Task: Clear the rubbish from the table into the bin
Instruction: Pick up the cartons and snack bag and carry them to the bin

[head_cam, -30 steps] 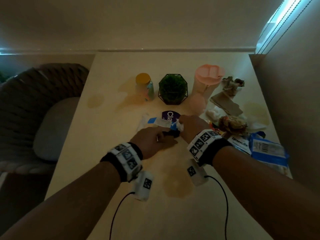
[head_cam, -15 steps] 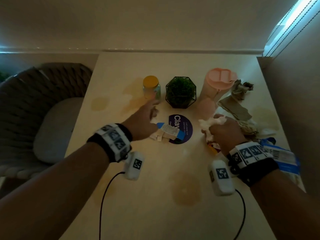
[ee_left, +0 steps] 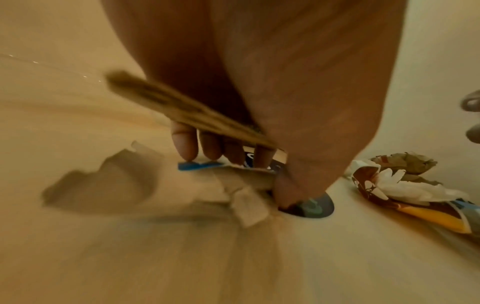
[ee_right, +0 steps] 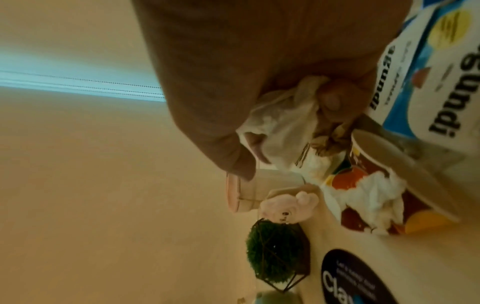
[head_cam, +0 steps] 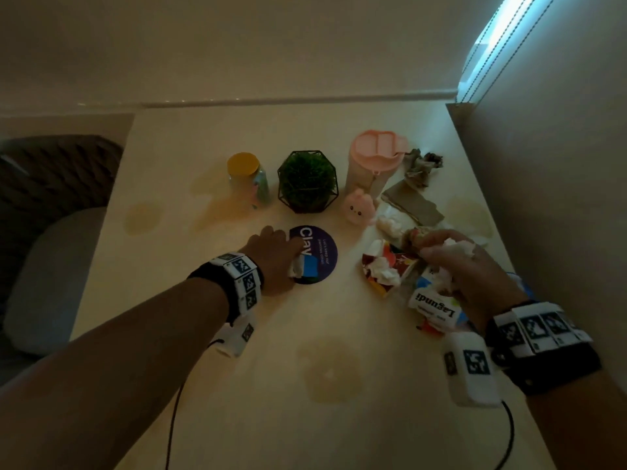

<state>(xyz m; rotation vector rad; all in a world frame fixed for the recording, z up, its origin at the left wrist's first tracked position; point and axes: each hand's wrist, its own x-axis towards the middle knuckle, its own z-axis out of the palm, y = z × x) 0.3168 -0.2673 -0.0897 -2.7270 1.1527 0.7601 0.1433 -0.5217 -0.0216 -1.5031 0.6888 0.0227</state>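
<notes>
The left hand pinches a blue-and-white wrapper on the round dark coaster; the right hand is curled round a tissue above the rubbish pile. Both loose scraps could slip free. The plant, jar and pink jug crowd the bench; no bin in view

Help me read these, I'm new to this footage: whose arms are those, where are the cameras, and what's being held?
No machine: a person with a camera on the head and one on each wrist. The head view looks down at a table. The left hand pinches a blue-and-white wrapper on a dark round coaster. The right hand grips crumpled white tissue among litter beside a Lagundi packet. A plant, jar and pink cup stand behind.
</notes>
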